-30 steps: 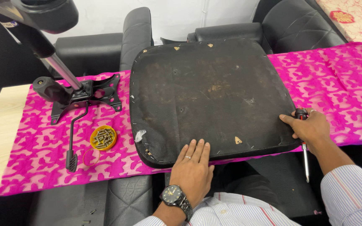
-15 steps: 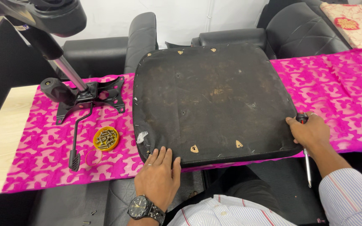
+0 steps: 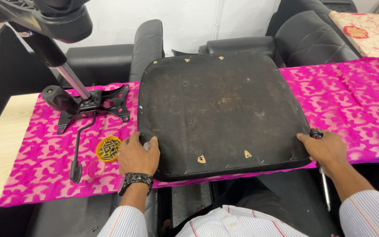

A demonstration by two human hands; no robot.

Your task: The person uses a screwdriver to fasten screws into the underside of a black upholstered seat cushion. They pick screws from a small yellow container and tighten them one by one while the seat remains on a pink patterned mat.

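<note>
The black seat base point(image 3: 220, 109) lies upside down on the pink cloth point(image 3: 352, 101). The left hand point(image 3: 137, 156) grips its near left corner, and the right hand point(image 3: 327, 149) holds its right edge, seemingly together with a screwdriver point(image 3: 324, 186). Left of the seat base stand a yellow cup of screws point(image 3: 109, 148) and a black chair mechanism point(image 3: 91, 105).

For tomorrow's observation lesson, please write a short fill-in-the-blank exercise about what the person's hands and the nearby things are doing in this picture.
1. The left hand, wearing a ____ on its wrist, grips the near left corner of the black seat pad.
2. The right hand holds a ____ while resting at the pad's right corner.
3. The small yellow cup holds ____.
4. Everything lies on a ____ patterned cloth.

Missing words: watch; screwdriver; screws; pink
</note>
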